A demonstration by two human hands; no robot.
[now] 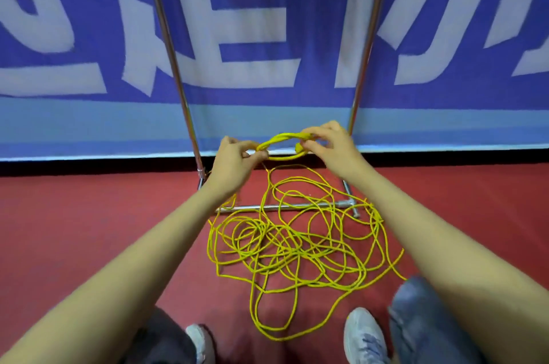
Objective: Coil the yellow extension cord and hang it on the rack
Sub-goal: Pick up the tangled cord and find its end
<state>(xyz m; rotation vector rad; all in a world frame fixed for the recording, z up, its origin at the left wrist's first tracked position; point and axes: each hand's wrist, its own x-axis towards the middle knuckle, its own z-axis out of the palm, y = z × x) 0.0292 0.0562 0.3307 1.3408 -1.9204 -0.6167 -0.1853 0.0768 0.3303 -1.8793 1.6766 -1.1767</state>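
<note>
A long yellow extension cord [297, 247] lies in a loose tangle on the red floor. A small coil of it [280, 143] is held up between my two hands in front of the metal rack [166, 36]. My left hand [234, 161] pinches the coil's left end. My right hand [329, 143] grips its right end with curled fingers. One strand drops from the coil down to the tangle. The rack's two chrome uprights rise on either side of my hands, and its base bar [285, 207] lies on the floor under part of the cord.
A blue banner with large white letters [267, 21] stands right behind the rack. My two feet in pale shoes [365, 337] stand on the red floor just behind the tangle. Bare floor stretches to the left and right.
</note>
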